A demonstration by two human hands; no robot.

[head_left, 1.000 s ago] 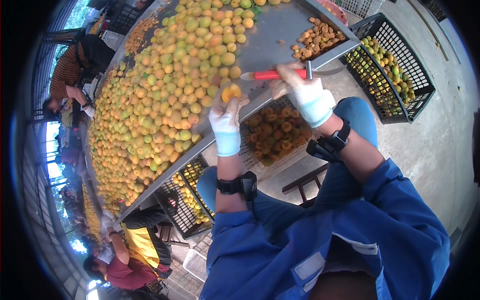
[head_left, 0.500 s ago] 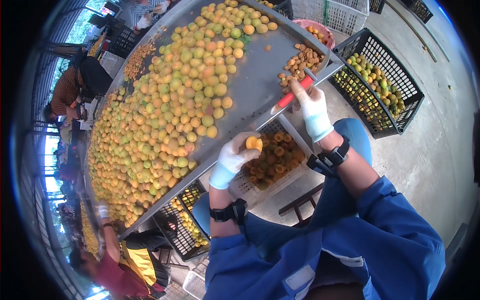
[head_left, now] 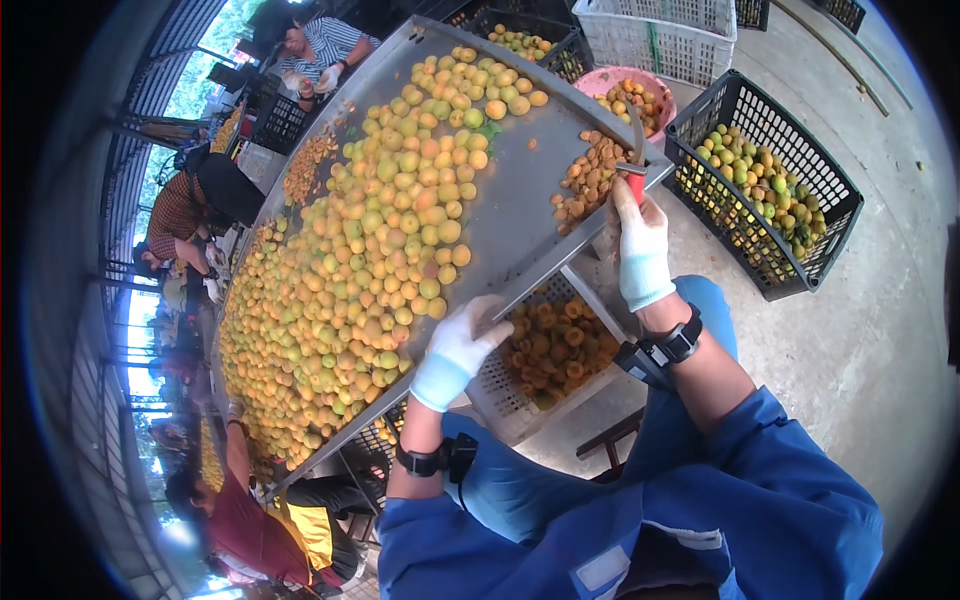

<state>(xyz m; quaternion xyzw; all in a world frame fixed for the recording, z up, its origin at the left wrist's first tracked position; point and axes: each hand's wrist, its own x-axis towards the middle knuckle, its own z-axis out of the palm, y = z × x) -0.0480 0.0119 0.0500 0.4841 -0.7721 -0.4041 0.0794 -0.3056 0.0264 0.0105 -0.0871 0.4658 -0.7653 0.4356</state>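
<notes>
My left hand (head_left: 468, 340), in a white glove, is at the near edge of the metal table (head_left: 510, 215), just left of a white crate (head_left: 492, 392) of halved apricots (head_left: 560, 350). Its thumb and fingers are apart, and no fruit shows between them. Further right, my gloved right hand (head_left: 643, 235) grips a red-handled tool (head_left: 637, 185) upright at the table's corner. The tool has a metal crosspiece and a thin curved blade-like piece pointing away from me. Beside it lies a heap of brown apricot stones (head_left: 592, 180). Many whole apricots (head_left: 370, 240) cover the table's left part.
A black crate (head_left: 790, 255) of greenish fruit stands on the floor at right. Beyond the table corner are a pink basin (head_left: 668, 92) of fruit and a white crate (head_left: 655, 45). Several people work around the table, one in a maroon shirt (head_left: 245, 535) at lower left.
The apricot half no longer shows in my left hand. My right hand has swung the red-handled tool from slanting down-left to upright. The whole view has shifted a little.
</notes>
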